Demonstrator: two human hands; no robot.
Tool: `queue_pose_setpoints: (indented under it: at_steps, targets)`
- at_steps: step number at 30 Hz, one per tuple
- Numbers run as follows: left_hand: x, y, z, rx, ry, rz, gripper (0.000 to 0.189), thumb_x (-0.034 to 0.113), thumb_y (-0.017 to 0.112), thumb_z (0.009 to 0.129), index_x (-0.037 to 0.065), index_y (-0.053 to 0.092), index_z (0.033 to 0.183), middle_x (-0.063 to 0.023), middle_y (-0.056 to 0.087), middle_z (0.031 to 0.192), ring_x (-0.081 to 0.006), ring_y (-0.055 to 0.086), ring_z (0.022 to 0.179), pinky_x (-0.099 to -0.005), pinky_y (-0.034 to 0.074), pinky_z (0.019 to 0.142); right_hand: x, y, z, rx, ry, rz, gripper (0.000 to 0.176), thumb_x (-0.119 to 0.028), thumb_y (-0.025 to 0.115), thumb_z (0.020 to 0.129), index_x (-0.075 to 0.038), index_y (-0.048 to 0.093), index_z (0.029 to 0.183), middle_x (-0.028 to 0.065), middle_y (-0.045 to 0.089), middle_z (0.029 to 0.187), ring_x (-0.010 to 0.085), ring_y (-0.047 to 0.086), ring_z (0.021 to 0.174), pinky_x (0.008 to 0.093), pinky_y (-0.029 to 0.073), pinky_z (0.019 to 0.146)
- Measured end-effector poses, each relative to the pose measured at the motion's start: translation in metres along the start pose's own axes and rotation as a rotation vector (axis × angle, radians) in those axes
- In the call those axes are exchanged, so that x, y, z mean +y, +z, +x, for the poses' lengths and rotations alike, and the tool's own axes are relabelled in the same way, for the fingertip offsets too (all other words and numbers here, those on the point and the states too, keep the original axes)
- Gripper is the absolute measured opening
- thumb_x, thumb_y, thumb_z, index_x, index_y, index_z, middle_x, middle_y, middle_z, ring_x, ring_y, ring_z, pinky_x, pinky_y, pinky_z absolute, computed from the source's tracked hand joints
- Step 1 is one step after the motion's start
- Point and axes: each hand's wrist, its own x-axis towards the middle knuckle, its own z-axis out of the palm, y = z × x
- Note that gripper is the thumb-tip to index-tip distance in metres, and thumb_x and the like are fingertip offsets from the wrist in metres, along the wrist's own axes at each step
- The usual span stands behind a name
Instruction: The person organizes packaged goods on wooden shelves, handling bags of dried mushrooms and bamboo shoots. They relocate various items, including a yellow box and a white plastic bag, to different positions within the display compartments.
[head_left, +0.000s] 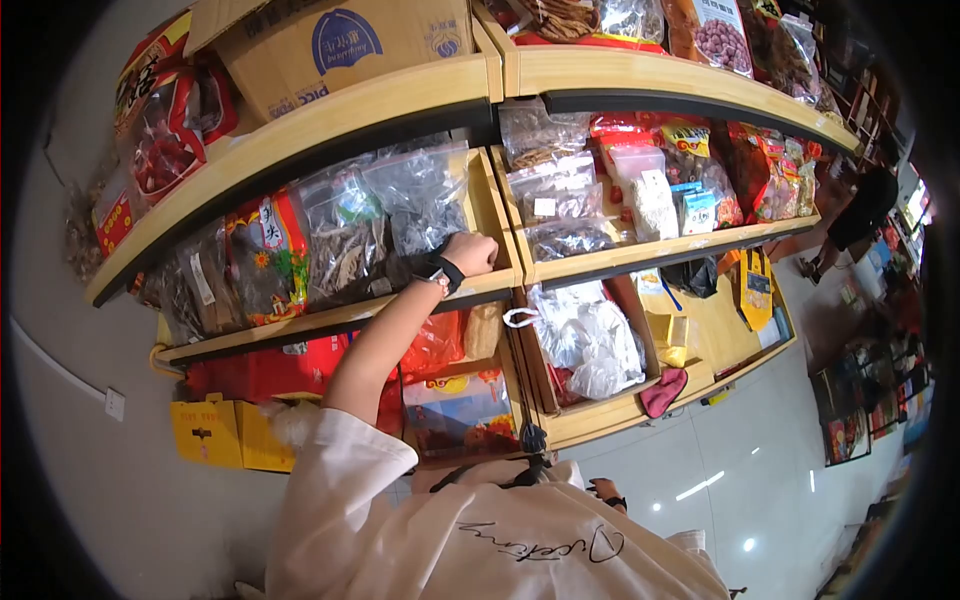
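My left hand [472,254], with a watch and a dark band at the wrist, reaches into the right end of the middle-left shelf. Its fingers are curled closed; whatever they hold, if anything, is hidden. Right beside it is a clear zip bag of dark dried goods [418,205], close to the wooden divider [488,205]. Further left stand a clear bag of brownish dried strips [345,240] and a red and green printed packet [265,255]. Low by my body, my right hand [605,489] shows only in part, a dark band on its wrist, its fingers too small to read.
Above is a cardboard box [350,55] on the top shelf. To the right, a bin of white plastic bags [590,340] and a maroon cloth pouch [664,392] sit lower down. Yellow boxes [235,432] stand below left. A person in dark clothes [862,215] is at far right.
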Motion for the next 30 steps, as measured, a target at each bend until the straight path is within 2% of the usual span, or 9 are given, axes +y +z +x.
queue_pose_setpoints:
  at_steps: [4, 8, 11, 14, 15, 21, 24, 26, 30]
  targets:
    - [0.007, -0.02, -0.007, 0.137, -0.045, -0.029, 0.014, 0.017, 0.06, 0.062, 0.008, 0.059, 0.073, -0.0109, 0.061, 0.076, -0.0274, 0.057, 0.082, -0.0367, 0.047, 0.07, -0.008, 0.003, -0.012, 0.038, 0.086, 0.168, 0.03, -0.025, 0.047, 0.081, -0.009, 0.054, 0.106, 0.0077, 0.063, 0.086, 0.0184, 0.056, 0.065, 0.0315, 0.042, 0.05]
    - [0.002, -0.03, -0.012, 0.234, -0.15, -0.274, 0.019, 0.018, 0.063, 0.064, 0.006, 0.06, 0.078, -0.0102, 0.063, 0.074, -0.0256, 0.061, 0.07, -0.035, 0.049, 0.063, -0.015, 0.005, -0.011, 0.057, 0.114, 0.195, 0.03, -0.024, 0.05, 0.082, -0.008, 0.053, 0.107, 0.0074, 0.062, 0.09, 0.0182, 0.055, 0.069, 0.0324, 0.043, 0.058]
    - [-0.009, -0.02, -0.009, 0.216, -0.223, -0.354, 0.023, 0.023, 0.063, 0.07, 0.008, 0.059, 0.087, -0.0104, 0.063, 0.074, -0.0263, 0.062, 0.072, -0.0357, 0.049, 0.063, -0.024, 0.01, -0.009, 0.055, 0.116, 0.182, 0.03, -0.024, 0.05, 0.082, -0.008, 0.052, 0.108, 0.0074, 0.062, 0.092, 0.018, 0.055, 0.069, 0.0318, 0.043, 0.056]
    - [0.008, -0.032, -0.017, 0.224, -0.272, -0.222, 0.023, 0.025, 0.061, 0.074, 0.009, 0.059, 0.09, -0.011, 0.063, 0.076, -0.0283, 0.061, 0.073, -0.0367, 0.049, 0.064, -0.033, 0.017, -0.01, 0.049, 0.082, 0.163, 0.031, -0.026, 0.05, 0.08, -0.009, 0.053, 0.106, 0.0052, 0.063, 0.086, 0.0167, 0.055, 0.066, 0.0313, 0.042, 0.054]
    - [0.007, -0.035, -0.02, 0.224, -0.272, -0.222, 0.023, 0.025, 0.061, 0.074, 0.009, 0.059, 0.09, -0.011, 0.063, 0.076, -0.0283, 0.061, 0.073, -0.0367, 0.049, 0.064, -0.037, 0.018, -0.01, 0.066, 0.07, 0.159, 0.03, -0.028, 0.051, 0.079, -0.009, 0.055, 0.103, 0.0031, 0.063, 0.079, 0.0149, 0.053, 0.06, 0.0313, 0.04, 0.052]
    - [-0.001, -0.05, -0.043, 0.297, -0.159, -0.195, 0.024, 0.025, 0.057, 0.077, 0.009, 0.059, 0.095, -0.0115, 0.063, 0.081, -0.0298, 0.061, 0.075, -0.0362, 0.048, 0.067, -0.053, 0.02, -0.008, 0.062, 0.032, 0.093, 0.029, -0.029, 0.05, 0.079, -0.009, 0.057, 0.098, 0.003, 0.063, 0.076, 0.0143, 0.053, 0.057, 0.0313, 0.04, 0.052]
    - [0.008, -0.055, -0.067, 0.283, -0.03, -0.387, 0.026, 0.019, 0.056, 0.079, 0.006, 0.056, 0.101, -0.0126, 0.063, 0.084, -0.0296, 0.061, 0.077, -0.035, 0.047, 0.067, -0.07, 0.018, -0.005, 0.028, 0.012, 0.128, 0.033, -0.024, 0.052, 0.081, -0.007, 0.05, 0.109, 0.009, 0.061, 0.092, 0.0201, 0.055, 0.074, 0.032, 0.044, 0.06]
    - [0.025, -0.048, -0.094, 0.343, -0.068, -0.425, 0.041, 0.015, 0.057, 0.078, 0.007, 0.045, 0.116, -0.0137, 0.057, 0.102, -0.0289, 0.058, 0.084, -0.0346, 0.046, 0.072, -0.067, 0.025, 0.021, 0.735, -0.625, 0.091, 0.039, -0.019, 0.055, 0.078, -0.003, 0.044, 0.112, 0.0124, 0.056, 0.094, 0.0213, 0.054, 0.073, 0.0316, 0.043, 0.061]
    - [0.041, 0.008, -0.157, 0.459, -0.119, -0.497, 0.052, 0.009, 0.057, 0.077, 0.007, 0.036, 0.125, -0.0127, 0.052, 0.108, -0.0248, 0.053, 0.083, -0.0338, 0.044, 0.076, -0.171, 0.018, -0.079, 0.867, -0.685, 0.164, 0.049, -0.012, 0.055, 0.078, -0.002, 0.035, 0.122, 0.0181, 0.045, 0.11, 0.0295, 0.05, 0.09, 0.0353, 0.041, 0.075]
